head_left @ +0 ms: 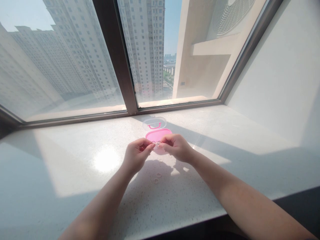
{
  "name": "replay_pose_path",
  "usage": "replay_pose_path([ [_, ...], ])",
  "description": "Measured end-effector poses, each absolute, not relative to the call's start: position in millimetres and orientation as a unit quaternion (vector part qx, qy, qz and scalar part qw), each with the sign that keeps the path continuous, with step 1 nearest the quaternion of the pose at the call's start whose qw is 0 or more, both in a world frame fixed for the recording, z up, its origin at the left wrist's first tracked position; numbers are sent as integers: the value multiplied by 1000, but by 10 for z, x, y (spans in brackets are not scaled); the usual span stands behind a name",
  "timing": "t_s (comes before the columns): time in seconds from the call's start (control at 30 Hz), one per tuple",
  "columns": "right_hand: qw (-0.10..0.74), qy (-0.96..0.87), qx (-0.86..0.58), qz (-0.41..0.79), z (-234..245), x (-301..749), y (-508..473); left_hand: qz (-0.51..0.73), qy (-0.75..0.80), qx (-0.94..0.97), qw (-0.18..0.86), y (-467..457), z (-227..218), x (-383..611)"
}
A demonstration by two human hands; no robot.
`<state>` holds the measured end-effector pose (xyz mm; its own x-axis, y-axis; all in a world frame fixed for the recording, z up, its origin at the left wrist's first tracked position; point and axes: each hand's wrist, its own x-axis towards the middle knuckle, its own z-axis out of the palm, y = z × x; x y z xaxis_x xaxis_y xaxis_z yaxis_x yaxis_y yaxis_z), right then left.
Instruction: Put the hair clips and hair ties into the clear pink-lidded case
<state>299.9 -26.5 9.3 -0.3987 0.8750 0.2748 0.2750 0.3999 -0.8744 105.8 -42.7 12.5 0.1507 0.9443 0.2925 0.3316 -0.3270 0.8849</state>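
Note:
My left hand [137, 154] pinches a small, thin dark ring [153, 142] between thumb and fingertips. Close by, nearly touching it, my right hand [177, 147] pinches a small, pale ring [158, 142]. Just behind both hands sits a pink plastic box [158, 135], its front partly hidden by my fingers. Its clear lid [163, 120] with a pink handle [155, 127] lies beyond it, towards the window. Several pale rings lie on the sill, among them one ring [159, 175] and another ring [156, 181] in my hands' shadow.
The speckled white windowsill [82, 160] carries everything, with bright sunlight and long shadows across it. A brown window frame [120, 63] stands behind. On the right rises a white wall [282, 80]. The sill's front edge [190, 224] runs below my right forearm.

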Motion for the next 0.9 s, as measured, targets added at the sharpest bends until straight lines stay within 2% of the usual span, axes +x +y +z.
replay_pose_path([
  [0.9, 385, -743, -386, 388, 108, 2995, -280, 450, 475, 676, 339, -429, 120, 1046],
])
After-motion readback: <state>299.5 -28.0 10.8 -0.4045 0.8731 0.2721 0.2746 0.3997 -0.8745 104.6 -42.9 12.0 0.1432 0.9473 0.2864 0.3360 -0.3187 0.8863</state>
